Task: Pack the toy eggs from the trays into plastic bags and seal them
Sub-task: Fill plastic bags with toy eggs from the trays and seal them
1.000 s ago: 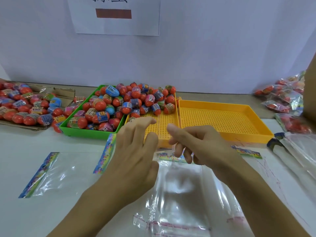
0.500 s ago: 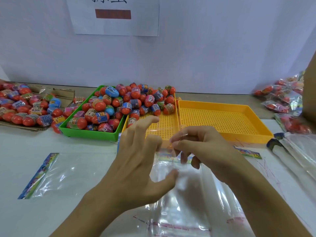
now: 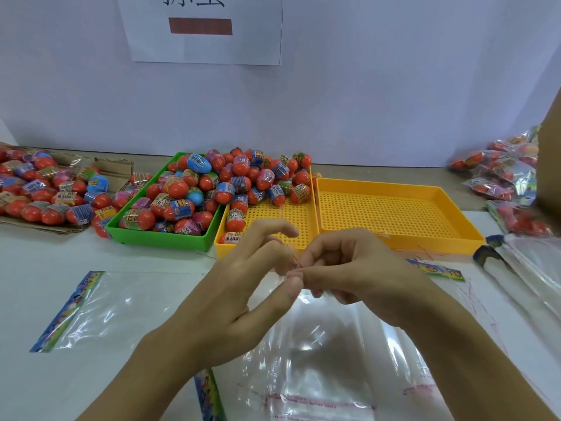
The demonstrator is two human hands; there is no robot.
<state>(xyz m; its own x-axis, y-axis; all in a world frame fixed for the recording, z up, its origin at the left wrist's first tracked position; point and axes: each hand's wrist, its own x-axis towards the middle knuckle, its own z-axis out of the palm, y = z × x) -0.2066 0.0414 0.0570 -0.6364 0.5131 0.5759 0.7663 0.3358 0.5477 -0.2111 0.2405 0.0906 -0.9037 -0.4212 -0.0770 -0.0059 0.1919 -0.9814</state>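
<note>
Both my hands meet above a clear plastic bag (image 3: pixel 318 354) lying on the white table. My left hand (image 3: pixel 243 299) pinches the bag's top edge between thumb and forefinger, its other fingers spread. My right hand (image 3: pixel 349 275) curls its fingers and pinches the same edge, where a thin red strip shows. Red toy eggs (image 3: pixel 194 196) with coloured wrappers fill the green tray (image 3: pixel 161 238) and spill into the left yellow tray (image 3: pixel 285 220).
An empty yellow tray (image 3: pixel 394 214) sits to the right. More eggs lie on cardboard (image 3: pixel 39 189) at far left. Another bag with a coloured header (image 3: pixel 91 308) lies at left. Filled bags (image 3: pixel 504 180) pile at far right, with loose bags (image 3: pixel 531 268) beside them.
My left thumb has come up to meet the forefinger at the bag's top edge, and both hands have closed in on the same spot.
</note>
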